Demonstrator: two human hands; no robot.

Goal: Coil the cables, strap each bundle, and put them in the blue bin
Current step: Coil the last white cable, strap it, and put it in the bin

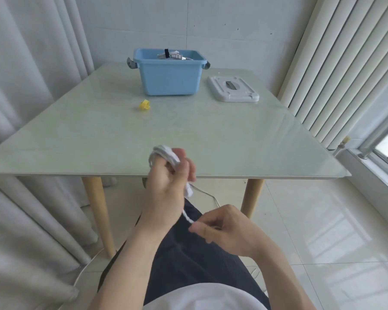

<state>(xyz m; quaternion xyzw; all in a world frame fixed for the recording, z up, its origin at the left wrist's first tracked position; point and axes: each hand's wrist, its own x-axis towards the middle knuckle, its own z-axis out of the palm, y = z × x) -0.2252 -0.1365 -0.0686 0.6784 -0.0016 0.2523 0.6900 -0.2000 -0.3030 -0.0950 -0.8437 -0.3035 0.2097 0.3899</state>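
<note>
No writing could be read anywhere. The left hand [166,186] gripped one white cable [166,154] coiled around its fingers, just above the near table [211,135] edge; the right hand [224,229] pinched its loose tail. One blue bin [169,79] (one strapped bundle inside), one yellow strap [144,105] and one white lid [233,88] sat farther back.

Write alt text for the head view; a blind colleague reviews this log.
The left hand holds a coil of white cable at the table edge while the right hand pinches the loose end. A blue bin holding cables sits beyond.
</note>
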